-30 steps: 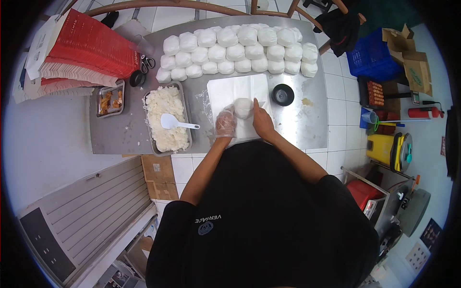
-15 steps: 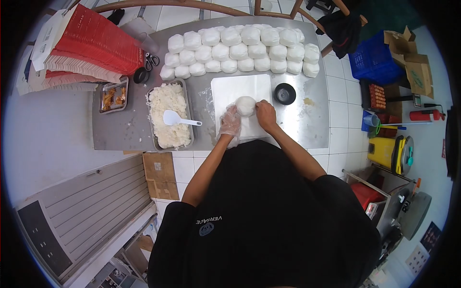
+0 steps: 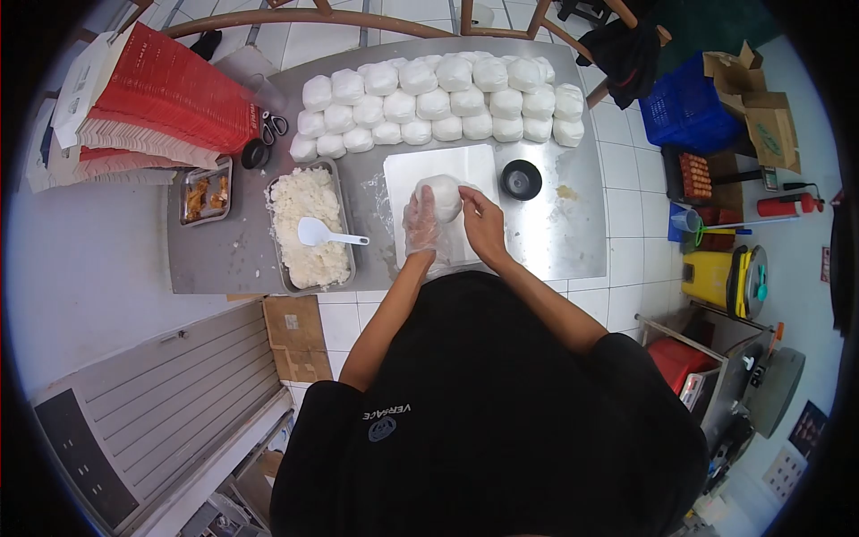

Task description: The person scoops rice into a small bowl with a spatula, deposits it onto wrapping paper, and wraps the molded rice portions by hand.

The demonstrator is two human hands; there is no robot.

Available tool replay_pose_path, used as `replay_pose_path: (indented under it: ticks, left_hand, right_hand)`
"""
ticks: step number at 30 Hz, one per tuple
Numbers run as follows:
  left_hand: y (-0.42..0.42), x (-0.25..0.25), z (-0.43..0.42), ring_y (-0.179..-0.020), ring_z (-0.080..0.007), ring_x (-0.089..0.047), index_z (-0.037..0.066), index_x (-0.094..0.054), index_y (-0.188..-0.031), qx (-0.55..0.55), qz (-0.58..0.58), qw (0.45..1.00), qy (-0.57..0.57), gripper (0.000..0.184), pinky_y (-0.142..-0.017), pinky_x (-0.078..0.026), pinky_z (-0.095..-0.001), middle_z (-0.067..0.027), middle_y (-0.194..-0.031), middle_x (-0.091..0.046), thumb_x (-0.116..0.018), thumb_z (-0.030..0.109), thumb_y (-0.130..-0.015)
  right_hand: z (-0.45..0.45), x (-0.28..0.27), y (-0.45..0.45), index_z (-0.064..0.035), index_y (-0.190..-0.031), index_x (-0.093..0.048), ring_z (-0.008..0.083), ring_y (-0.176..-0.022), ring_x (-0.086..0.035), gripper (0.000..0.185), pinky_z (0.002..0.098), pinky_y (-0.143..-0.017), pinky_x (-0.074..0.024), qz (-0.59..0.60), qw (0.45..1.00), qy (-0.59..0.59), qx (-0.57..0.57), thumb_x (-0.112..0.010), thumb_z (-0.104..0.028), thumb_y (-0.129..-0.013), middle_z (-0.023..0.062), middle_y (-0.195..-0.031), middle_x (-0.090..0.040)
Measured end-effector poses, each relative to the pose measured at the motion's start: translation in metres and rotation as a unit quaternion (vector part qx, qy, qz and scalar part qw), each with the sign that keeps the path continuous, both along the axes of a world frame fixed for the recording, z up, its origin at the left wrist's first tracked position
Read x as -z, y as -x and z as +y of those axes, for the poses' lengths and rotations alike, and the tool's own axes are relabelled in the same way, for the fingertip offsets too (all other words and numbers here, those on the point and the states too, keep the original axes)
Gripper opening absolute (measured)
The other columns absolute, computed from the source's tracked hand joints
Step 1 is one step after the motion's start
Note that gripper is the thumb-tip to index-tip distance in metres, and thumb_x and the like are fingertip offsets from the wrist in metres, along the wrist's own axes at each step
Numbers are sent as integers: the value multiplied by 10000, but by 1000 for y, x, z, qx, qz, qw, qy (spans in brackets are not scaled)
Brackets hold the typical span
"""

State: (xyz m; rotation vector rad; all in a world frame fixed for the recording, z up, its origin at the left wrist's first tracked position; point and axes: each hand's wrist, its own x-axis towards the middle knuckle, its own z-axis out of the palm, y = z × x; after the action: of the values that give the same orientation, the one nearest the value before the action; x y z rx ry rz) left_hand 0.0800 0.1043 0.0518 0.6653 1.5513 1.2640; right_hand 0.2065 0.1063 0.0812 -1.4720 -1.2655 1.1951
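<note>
A round white wrapped rice ball (image 3: 438, 195) is between my two hands, above a stack of white paper sheets (image 3: 461, 159). My left hand (image 3: 420, 219), in a clear plastic glove, is closed around the ball's left side. On the other side, the bare fingers of my right hand (image 3: 483, 224) are pressed together against the ball's right edge. Left of the sheets stands a metal tray (image 3: 347, 242) heaped with cooked white rice (image 3: 300, 192). A white rice paddle (image 3: 318, 233) lies on the rice. Close to my right hand is a black bowl (image 3: 521, 180).
Wrapped white balls (image 3: 434, 103) are piled in rows along the table's far side. A smaller metal tray (image 3: 206, 215) holds browned food pieces. Red folded cartons (image 3: 170, 89), scissors (image 3: 273, 125) and a black round container (image 3: 256, 154) are at the far left.
The ball looks larger in view, apparently raised from the sheets. My left hand has moved up along its side, and my right fingers have uncurled somewhat. The camera view has shifted slightly.
</note>
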Motion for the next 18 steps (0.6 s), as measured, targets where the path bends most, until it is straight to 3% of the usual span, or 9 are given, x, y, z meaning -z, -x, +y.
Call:
replay_pose_path:
  ticks: [3, 4, 6, 9, 10, 12, 15, 17, 18]
  left_hand:
    - [-3, -21, 7, -947, -175, -606, -1, -627, -1170, 7, -31, 999, 27, 657, -823, -484, -296, -90, -1066, -653, -508, 601, -935]
    - [-6, -26, 10, -954, -174, -609, 4, -623, -1179, -9, -96, 995, 11, 659, -819, -492, -301, -86, -1066, -653, -499, 605, -936]
    - [-13, -39, 13, -961, -173, -612, 10, -620, -1189, -20, -163, 986, -4, 662, -815, -500, -305, -83, -1065, -654, -490, 609, -938]
    - [-18, -57, 13, -972, -174, -622, 7, -598, -1212, 23, -214, 976, -37, 650, -820, -516, -321, -81, -1092, -647, -518, 589, -934]
    - [-19, -59, 13, -1001, -186, -614, 19, -574, -1240, 37, -211, 976, -20, 654, -865, -502, -337, -87, -1124, -634, -527, 589, -925]
    - [-21, -64, 16, -1031, -198, -606, 31, -551, -1269, 57, -210, 976, -2, 662, -910, -488, -353, -93, -1156, -622, -537, 590, -916]
    - [-26, -65, 25, -933, -181, -630, 27, -586, -1180, -14, -249, 966, 64, 573, -797, -530, -321, -83, -1079, -631, -595, 533, -912]
    - [-29, -57, 30, -905, -181, -626, 43, -593, -1140, -53, -220, 973, 38, 518, -774, -531, -322, -81, -1022, -627, -629, 501, -901]
    - [-31, -64, 34, -882, -170, -616, 40, -585, -1136, -52, -227, 972, 44, 502, -762, -527, -319, -80, -998, -617, -642, 479, -901]
  right_hand:
    - [15, -6, 2, -13, -1098, -656, 199, -1022, -633, 249, 337, -882, -491, 126, 990, 29, 56, -500, -167, -980, 89, -1066, -681]
    - [22, -9, 1, -13, -1098, -656, 199, -1022, -633, 249, 337, -882, -491, 125, 990, 28, 60, -500, -167, -980, 89, -1066, -681]
    - [34, -14, -2, -72, -1070, -645, 174, -1012, -609, 266, 373, -884, -466, 267, 923, 248, 124, -514, -287, -985, 62, -1040, -661]
    - [41, -7, -6, -85, -1139, -604, 175, -1046, -578, 353, 424, -905, -435, 343, 890, 287, 84, -515, -386, -978, 49, -1092, -637]
    - [43, -3, -6, -99, -1125, -564, 146, -1035, -502, 397, 422, -948, -381, 376, 880, 287, 46, -532, -458, -958, 17, -1065, -544]
    - [42, -9, -10, -87, -1153, -561, 149, -1082, -488, 431, 438, -968, -363, 386, 877, 286, 23, -537, -467, -953, 22, -1112, -551]
    - [39, -45, -20, -33, -1247, -539, 174, -1162, -486, 536, 434, -986, -362, 357, 889, 287, 0, -535, -480, -949, 47, -1240, -555]
    - [35, -62, -27, -16, -1263, -548, 190, -1130, -526, 535, 373, -968, -397, 213, 937, 264, -85, -579, -440, -938, 76, -1220, -573]
    - [33, -56, -27, -31, -1254, -574, 193, -1059, -568, 502, 325, -928, -427, 219, 948, 216, -82, -654, -385, -906, 101, -1198, -581]
